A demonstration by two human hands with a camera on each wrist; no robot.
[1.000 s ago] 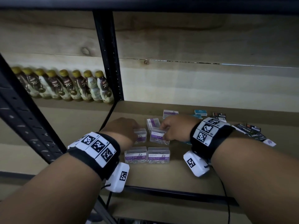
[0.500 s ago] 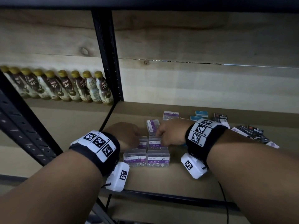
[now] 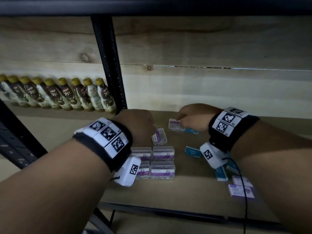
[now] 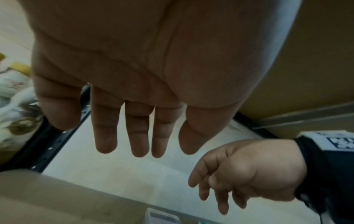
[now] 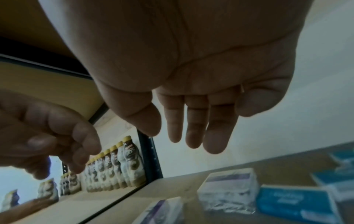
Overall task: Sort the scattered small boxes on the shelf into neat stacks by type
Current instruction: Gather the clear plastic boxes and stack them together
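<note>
Four clear paper clip boxes (image 3: 163,162) with purple labels sit together in a two-by-two block near the shelf's front. A fifth paper clip box (image 3: 159,136) lies askew behind them, just right of my left hand (image 3: 140,125). That hand hovers with straight fingers (image 4: 139,136) and holds nothing. My right hand (image 3: 189,119) is farther back, its fingertips by another paper clip box (image 3: 174,124), also seen as (image 5: 228,191). Its fingers (image 5: 191,128) hang extended above that box, apart from it. Blue boxes (image 3: 192,152) lie to the right.
A black upright post (image 3: 108,65) bounds the bay on the left, with a row of brown bottles (image 3: 67,95) beyond it. More blue boxes (image 3: 221,173) and white-purple boxes (image 3: 241,189) lie scattered at the right, under my right forearm. A wooden wall backs the shelf (image 3: 185,191).
Both hands have let go of the paper clip boxes now set behind the front pair. They lifted and moved back, the right one reaching the far box. The view has come closer.
</note>
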